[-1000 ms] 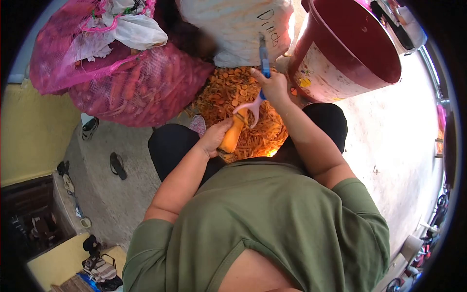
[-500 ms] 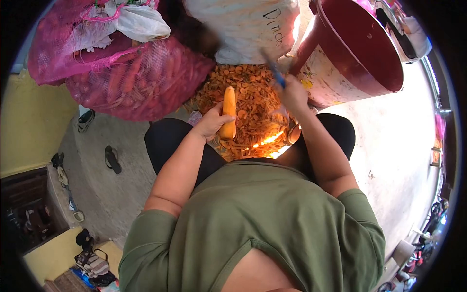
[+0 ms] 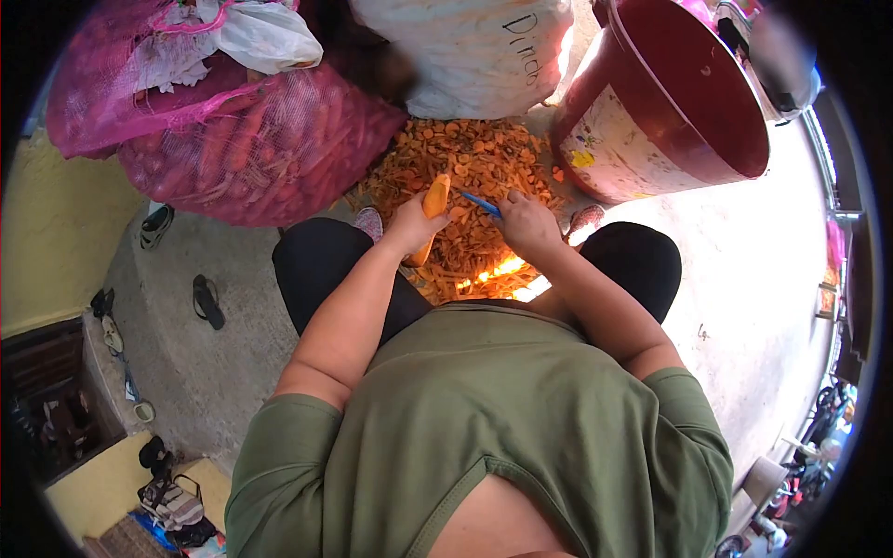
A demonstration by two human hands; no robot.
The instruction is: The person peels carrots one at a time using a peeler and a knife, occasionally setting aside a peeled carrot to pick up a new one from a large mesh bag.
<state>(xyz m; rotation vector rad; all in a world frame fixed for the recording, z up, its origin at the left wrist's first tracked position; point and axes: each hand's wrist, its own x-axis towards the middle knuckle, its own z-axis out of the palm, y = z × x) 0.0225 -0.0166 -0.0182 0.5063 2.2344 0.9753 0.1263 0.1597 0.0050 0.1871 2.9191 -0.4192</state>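
Note:
My left hand (image 3: 410, 226) grips a peeled orange carrot (image 3: 434, 201) that points up and away from me. My right hand (image 3: 528, 224) holds a blue-handled peeler (image 3: 481, 205), whose handle points left toward the carrot's upper part. Both hands hover over a heap of orange carrot peelings and ends (image 3: 474, 167) on the floor between my knees.
A pink mesh sack of carrots (image 3: 251, 149) lies at the upper left, with a white sack (image 3: 474, 51) behind the heap. A large dark-red bucket (image 3: 670, 112) stands tilted at the upper right. Sandals (image 3: 206, 299) lie on the concrete floor to the left.
My right hand came down from beside the bucket to the carrot, bringing the peeler against it. My left hand tilted the carrot slightly and stayed over the heap.

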